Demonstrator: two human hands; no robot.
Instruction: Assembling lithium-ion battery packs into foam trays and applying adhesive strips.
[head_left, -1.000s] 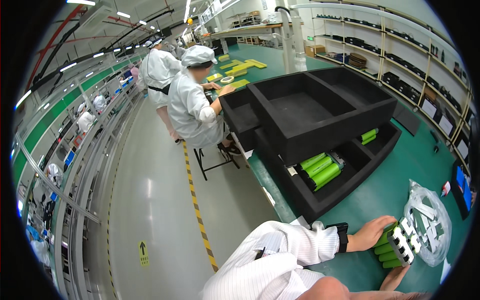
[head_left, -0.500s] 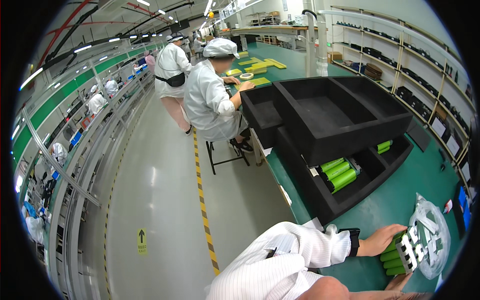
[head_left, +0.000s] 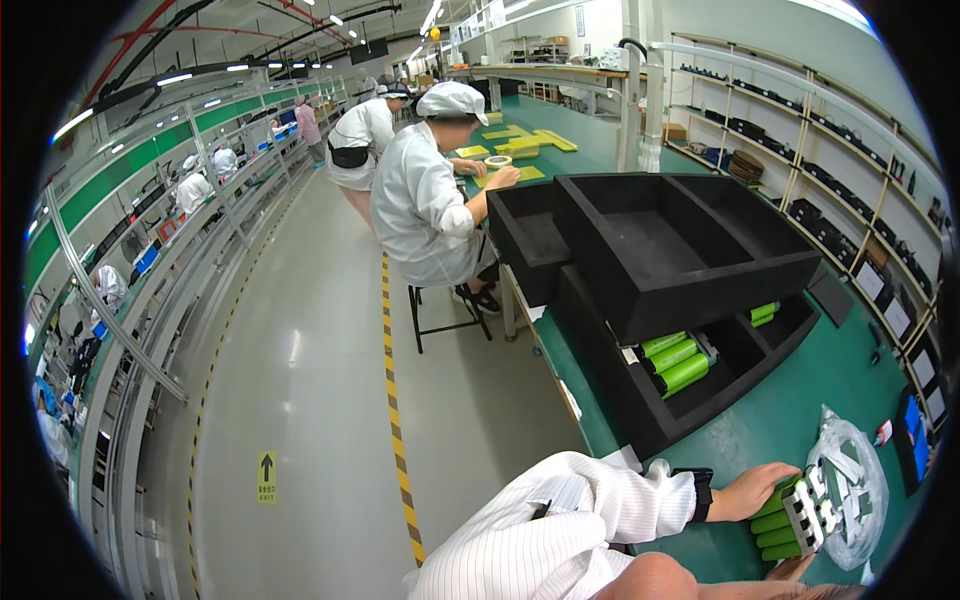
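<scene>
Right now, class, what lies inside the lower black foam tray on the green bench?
The lower black foam tray holds green cylindrical cells near its front and a few more farther back. The upper black tray stacked above covers the rest, so what lies beneath it cannot be seen.

Green cells [head_left: 778,521] — black trays [head_left: 680,250] (bench [head_left: 800,420] seemingly green).

A clear crinkled plastic bag [head_left: 848,490] lies on the green bench at four o'clock. A yellow rectangular floor sign [head_left: 266,476] with a black arrow sits at seven o'clock. Blue-lit screens [head_left: 916,438] stand at the rim, four o'clock.
</scene>
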